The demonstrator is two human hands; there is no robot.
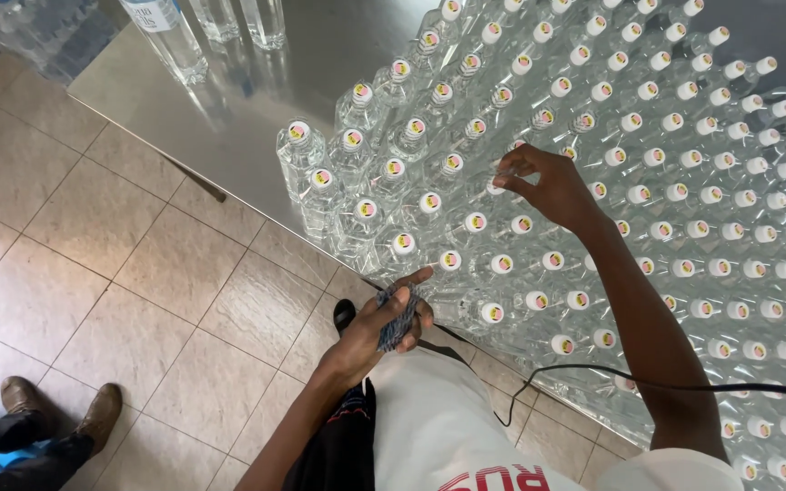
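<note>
Currently at the near edge of the steel table (229,127): right hand (552,186) extended over the packed field of clear capped bottles (684,164), fingertips (502,178) pinched nearly closed on the cap of one bottle (497,185), several rows in from that edge. Left hand (384,329) held just off the edge, fingers curled almost fully around a small bundle of blue-grey bands (399,320); exact nature of the bundle not discernible. Likely fault: toppling. Bottles in contact side by side, so a sideways push from the right wrist or forearm probably transmitted along a row, with the outermost bottles (493,314) at the edge liable to drop to the tiled floor (138,273). Second risk: black cable (648,380) draped under the right forearm near the edge, apt to snag caps on withdrawal. Third: loose grip on the bundle, pieces slipping to the floor. Another person's brown shoes (65,414) well clear of the table.
</note>
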